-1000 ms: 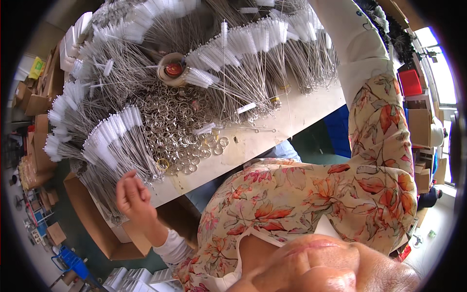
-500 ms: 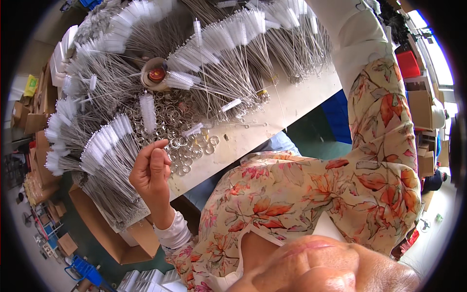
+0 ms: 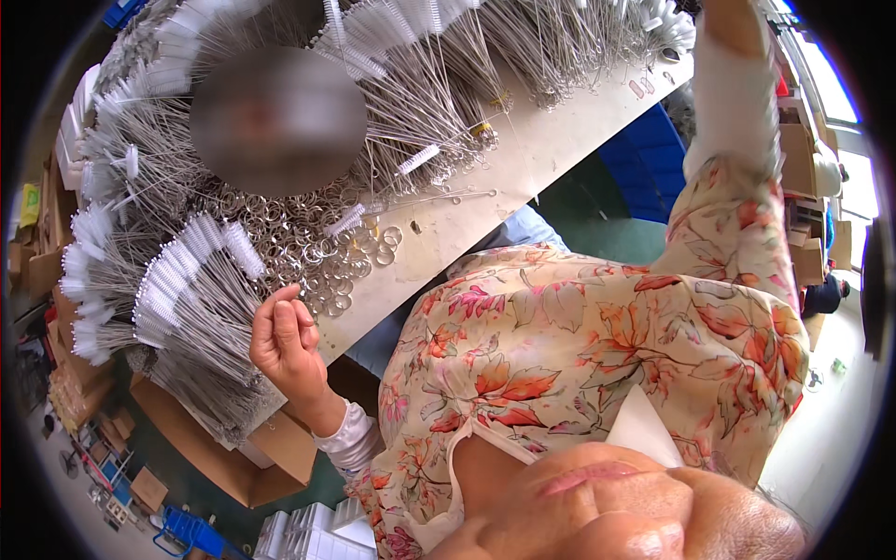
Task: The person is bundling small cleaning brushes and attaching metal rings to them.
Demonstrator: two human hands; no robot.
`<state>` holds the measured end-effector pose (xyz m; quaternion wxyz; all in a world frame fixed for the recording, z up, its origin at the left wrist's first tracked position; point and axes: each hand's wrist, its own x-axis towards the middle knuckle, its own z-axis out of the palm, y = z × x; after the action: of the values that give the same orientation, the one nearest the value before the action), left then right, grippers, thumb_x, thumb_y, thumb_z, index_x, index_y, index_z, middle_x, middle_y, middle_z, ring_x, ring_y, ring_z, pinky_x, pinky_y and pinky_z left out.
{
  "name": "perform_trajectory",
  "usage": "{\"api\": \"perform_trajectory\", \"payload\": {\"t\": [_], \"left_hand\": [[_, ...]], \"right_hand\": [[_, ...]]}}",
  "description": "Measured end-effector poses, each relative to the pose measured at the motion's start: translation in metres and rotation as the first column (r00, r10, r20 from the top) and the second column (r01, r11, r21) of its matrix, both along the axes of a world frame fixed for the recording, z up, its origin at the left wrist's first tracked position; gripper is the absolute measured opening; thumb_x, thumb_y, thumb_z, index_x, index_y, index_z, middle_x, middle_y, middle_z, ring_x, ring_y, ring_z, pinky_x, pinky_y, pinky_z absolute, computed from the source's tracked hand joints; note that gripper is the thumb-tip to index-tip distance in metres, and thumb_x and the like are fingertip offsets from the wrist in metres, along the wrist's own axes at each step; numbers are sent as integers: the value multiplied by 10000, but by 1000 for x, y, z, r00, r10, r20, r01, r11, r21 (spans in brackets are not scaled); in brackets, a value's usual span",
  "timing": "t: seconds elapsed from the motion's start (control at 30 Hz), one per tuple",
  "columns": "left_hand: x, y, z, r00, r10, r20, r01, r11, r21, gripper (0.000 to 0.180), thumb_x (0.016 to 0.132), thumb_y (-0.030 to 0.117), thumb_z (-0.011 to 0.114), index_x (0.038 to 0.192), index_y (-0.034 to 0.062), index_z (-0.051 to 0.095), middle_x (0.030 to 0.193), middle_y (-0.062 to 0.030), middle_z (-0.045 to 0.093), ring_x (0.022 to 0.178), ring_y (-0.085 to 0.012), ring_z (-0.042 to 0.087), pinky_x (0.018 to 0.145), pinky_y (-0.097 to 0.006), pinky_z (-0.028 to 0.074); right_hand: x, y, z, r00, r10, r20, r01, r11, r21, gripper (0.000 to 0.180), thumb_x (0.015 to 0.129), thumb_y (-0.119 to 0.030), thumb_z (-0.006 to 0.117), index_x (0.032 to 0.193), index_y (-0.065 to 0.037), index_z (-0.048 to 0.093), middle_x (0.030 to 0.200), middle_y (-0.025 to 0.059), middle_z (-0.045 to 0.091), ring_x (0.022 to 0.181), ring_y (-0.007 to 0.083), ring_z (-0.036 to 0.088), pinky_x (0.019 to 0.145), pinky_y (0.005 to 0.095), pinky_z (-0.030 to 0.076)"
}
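My left hand (image 3: 287, 345) is raised by the near edge of the table, its fingers curled and closed. Just beyond the fingertips stands a white-bristled wire brush (image 3: 243, 250); it seems held by its thin stem, though the grip itself is hard to see. Metal split rings (image 3: 345, 271) lie in a heap beside this hand. My right arm stretches up to the far right, and only part of my right hand (image 3: 733, 26) shows, blurred, at the top edge. Its fingers are out of the picture.
Bundles of wire brushes (image 3: 201, 280) cover much of the white table (image 3: 551, 131). A blurred round patch hides its middle left. One loose brush (image 3: 417, 159) lies on the bundles. An open cardboard box (image 3: 280, 457) stands below the near left corner, a blue bin (image 3: 644, 163) beyond the front edge.
The view has shifted, so the table appears higher and further left. My left hand and the brush have drawn nearer to me. Part of my right hand has come into view.
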<state>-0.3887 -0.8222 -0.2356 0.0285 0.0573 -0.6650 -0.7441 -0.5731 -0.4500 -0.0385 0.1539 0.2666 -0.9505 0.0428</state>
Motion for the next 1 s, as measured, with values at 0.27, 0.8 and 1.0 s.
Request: {"api": "perform_trajectory", "payload": {"t": [0.27, 0.8, 1.0], "left_hand": [[5, 11, -6, 998, -57, 17, 55, 993, 103, 181, 929, 114, 483, 975, -26, 588, 625, 7, 432, 468, -18, 278, 387, -162, 190], [7, 38, -1, 982, -183, -41, 185, 980, 76, 168, 906, 82, 513, 996, -29, 601, 692, 10, 502, 495, -11, 340, 402, -152, 235], [-46, 103, 78, 800, -345, -490, 113, 890, -442, 252, 793, 33, 668, 1043, 18, 636, 744, 21, 535, 599, -12, 428, 536, -142, 333]], "right_hand": [[104, 15, -196, 951, -197, 237, 268, 908, -323, 178, 812, -147, 624, 966, -67, 661, 774, 150, 641, 642, 292, 623, 599, 355, 501], [94, 27, -168, 818, 225, 529, 306, 609, -732, 154, 781, -102, 690, 932, -77, 709, 710, -14, 650, 615, 0, 496, 527, 178, 398], [88, -49, -103, 682, 554, 477, 419, 238, -876, 160, 812, -147, 682, 919, -28, 682, 788, 7, 665, 504, -1, 448, 411, 166, 323]]}}
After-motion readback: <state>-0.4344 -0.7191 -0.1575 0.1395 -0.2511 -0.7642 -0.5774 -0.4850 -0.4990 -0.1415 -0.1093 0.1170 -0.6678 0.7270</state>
